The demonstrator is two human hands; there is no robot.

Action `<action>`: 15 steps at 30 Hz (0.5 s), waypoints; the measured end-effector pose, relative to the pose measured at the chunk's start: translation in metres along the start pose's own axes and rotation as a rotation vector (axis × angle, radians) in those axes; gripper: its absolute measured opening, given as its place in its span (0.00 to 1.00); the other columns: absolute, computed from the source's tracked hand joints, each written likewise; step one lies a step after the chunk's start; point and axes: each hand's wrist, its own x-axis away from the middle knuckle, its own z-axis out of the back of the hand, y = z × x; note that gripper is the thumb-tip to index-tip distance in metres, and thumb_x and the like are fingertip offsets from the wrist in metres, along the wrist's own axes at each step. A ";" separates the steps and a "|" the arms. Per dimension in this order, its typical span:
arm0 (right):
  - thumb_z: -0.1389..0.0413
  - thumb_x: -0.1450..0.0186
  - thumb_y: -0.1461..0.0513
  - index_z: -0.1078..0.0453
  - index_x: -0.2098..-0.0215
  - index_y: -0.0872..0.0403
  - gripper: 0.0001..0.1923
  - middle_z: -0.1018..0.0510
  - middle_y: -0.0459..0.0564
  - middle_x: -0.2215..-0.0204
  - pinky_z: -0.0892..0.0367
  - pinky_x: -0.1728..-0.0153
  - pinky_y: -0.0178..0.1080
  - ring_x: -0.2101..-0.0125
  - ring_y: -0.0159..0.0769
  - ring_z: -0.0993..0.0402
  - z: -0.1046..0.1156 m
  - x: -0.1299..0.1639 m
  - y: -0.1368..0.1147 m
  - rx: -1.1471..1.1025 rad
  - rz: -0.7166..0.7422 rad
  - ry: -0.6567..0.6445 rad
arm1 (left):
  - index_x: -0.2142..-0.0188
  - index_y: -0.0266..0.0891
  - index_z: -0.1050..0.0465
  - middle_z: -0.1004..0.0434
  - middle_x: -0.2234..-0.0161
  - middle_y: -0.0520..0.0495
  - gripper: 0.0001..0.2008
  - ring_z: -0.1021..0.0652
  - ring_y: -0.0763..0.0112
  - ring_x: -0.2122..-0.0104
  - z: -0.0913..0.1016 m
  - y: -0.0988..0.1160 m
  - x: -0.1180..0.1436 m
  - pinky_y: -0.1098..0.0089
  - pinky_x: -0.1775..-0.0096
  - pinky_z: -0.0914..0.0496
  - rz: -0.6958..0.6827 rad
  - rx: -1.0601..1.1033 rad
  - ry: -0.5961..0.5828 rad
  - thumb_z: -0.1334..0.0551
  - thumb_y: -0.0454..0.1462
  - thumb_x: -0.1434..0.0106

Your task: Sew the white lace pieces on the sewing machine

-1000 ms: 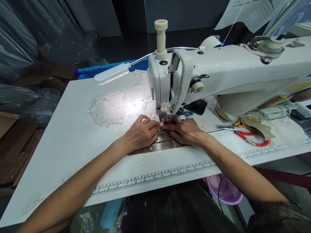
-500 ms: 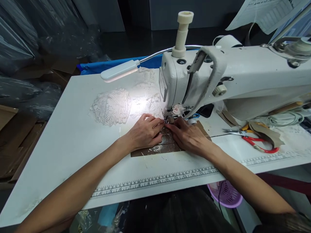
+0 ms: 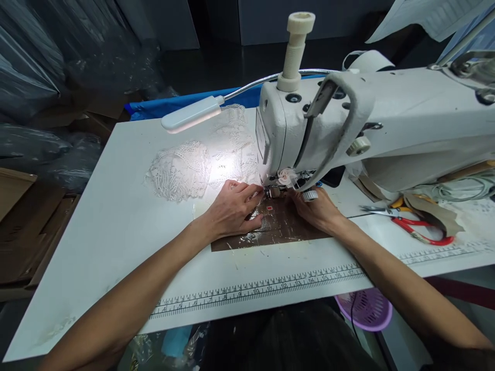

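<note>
At the sewing machine, my left hand lies just left of the presser foot. Its fingers are bent together on the edge of white lace, and its thumb rests on the brown sheet. My right hand is right of the foot, fingers curled in behind a white knob; the fingertips and whatever they hold are hidden. On the sheet between my hands is a small red mark. Left of the bright patch lies a bundle of lace.
A lamp on a bendable neck lights the lace. Red-handled scissors and pale cord lie on the right. A printed ruler runs along the table's front edge, with a purple basket below.
My right hand has drawn back to the right, away from the foot, uncovering the brown sheet and the red mark. My left hand stays almost in place. The view has shifted slightly.
</note>
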 end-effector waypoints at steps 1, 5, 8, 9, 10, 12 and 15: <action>0.60 0.29 0.57 0.31 0.66 0.55 0.19 0.26 0.54 0.71 0.36 0.69 0.39 0.70 0.39 0.31 0.001 0.000 0.000 -0.021 -0.026 0.022 | 0.48 0.35 0.32 0.29 0.52 0.39 0.19 0.28 0.58 0.58 0.000 0.000 0.000 0.54 0.56 0.36 0.006 0.007 -0.004 0.47 0.43 0.34; 0.53 0.32 0.56 0.32 0.60 0.56 0.14 0.27 0.57 0.63 0.34 0.67 0.40 0.65 0.41 0.30 0.006 0.004 -0.004 -0.109 -0.086 0.065 | 0.48 0.35 0.33 0.29 0.52 0.39 0.20 0.29 0.59 0.58 0.000 0.001 0.001 0.55 0.55 0.37 0.015 0.009 -0.018 0.47 0.43 0.34; 0.52 0.34 0.58 0.33 0.57 0.57 0.13 0.28 0.58 0.59 0.33 0.67 0.39 0.61 0.42 0.30 0.009 0.008 -0.002 -0.168 -0.101 0.104 | 0.47 0.34 0.34 0.29 0.53 0.39 0.21 0.29 0.59 0.58 -0.001 0.002 0.001 0.55 0.56 0.37 0.027 -0.009 -0.029 0.48 0.44 0.33; 0.52 0.34 0.59 0.33 0.57 0.57 0.12 0.29 0.57 0.59 0.33 0.66 0.39 0.61 0.41 0.30 0.009 0.009 -0.001 -0.175 -0.101 0.116 | 0.47 0.34 0.34 0.29 0.53 0.39 0.21 0.29 0.59 0.59 -0.001 0.002 0.001 0.55 0.56 0.37 0.032 -0.012 -0.034 0.48 0.45 0.33; 0.52 0.34 0.60 0.32 0.58 0.56 0.11 0.29 0.57 0.59 0.33 0.65 0.39 0.61 0.41 0.31 0.009 0.010 0.001 -0.174 -0.098 0.126 | 0.48 0.34 0.34 0.29 0.53 0.39 0.21 0.29 0.59 0.59 -0.001 0.003 0.001 0.56 0.56 0.37 0.037 -0.013 -0.032 0.48 0.45 0.33; 0.53 0.35 0.61 0.32 0.59 0.56 0.11 0.29 0.56 0.61 0.34 0.62 0.41 0.61 0.41 0.31 0.007 0.011 0.003 -0.156 -0.090 0.141 | 0.48 0.35 0.34 0.29 0.54 0.40 0.19 0.29 0.59 0.58 -0.003 0.003 0.001 0.56 0.56 0.36 0.047 -0.005 -0.008 0.48 0.44 0.33; 0.54 0.35 0.63 0.31 0.59 0.57 0.12 0.30 0.57 0.61 0.33 0.62 0.42 0.62 0.41 0.32 0.006 0.011 0.005 -0.116 -0.075 0.163 | 0.50 0.37 0.34 0.29 0.55 0.41 0.15 0.30 0.60 0.57 -0.004 0.005 0.000 0.54 0.52 0.38 0.097 -0.012 0.091 0.47 0.41 0.33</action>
